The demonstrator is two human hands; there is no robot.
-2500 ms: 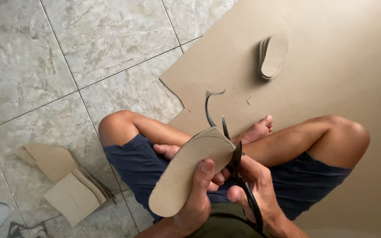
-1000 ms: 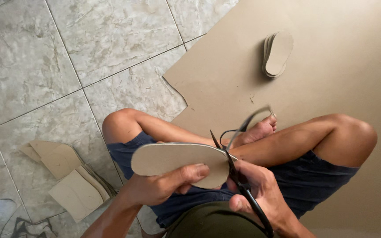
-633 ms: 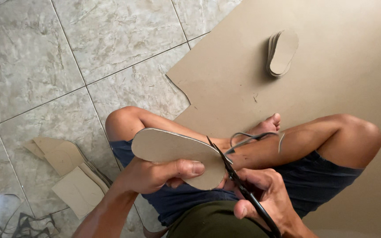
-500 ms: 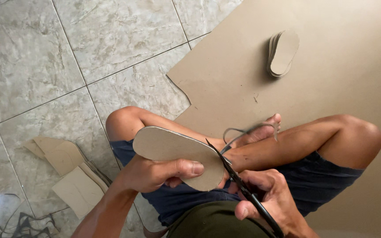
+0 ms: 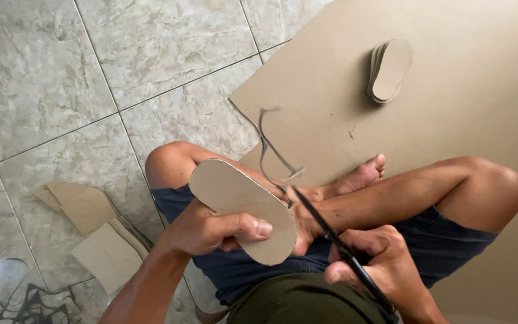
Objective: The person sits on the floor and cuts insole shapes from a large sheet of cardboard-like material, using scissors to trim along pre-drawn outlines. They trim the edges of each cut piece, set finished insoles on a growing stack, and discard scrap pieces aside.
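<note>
Left hand (image 5: 211, 231) pinches the tan sole-shaped cardboard cutout (image 5: 241, 207); right hand (image 5: 379, 267) grips black scissors (image 5: 331, 237); I'd rotate the cardboard, not the blades.

Person wore dark navy blue fabric shorts (image 5: 451, 240) and an olive-green top (image 5: 301, 303), seen only at the lower frame edge. Both forearms were bare, no sleeves. Left hand (image 5: 208, 231) and right hand (image 5: 385, 264) were ungloved; the foot (image 5: 361, 177) was bare.

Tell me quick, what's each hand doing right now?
Left hand: closed on the sole-shaped cardboard cutout.
Right hand: closed on the black scissors, blades at the cutout's edge.
</note>
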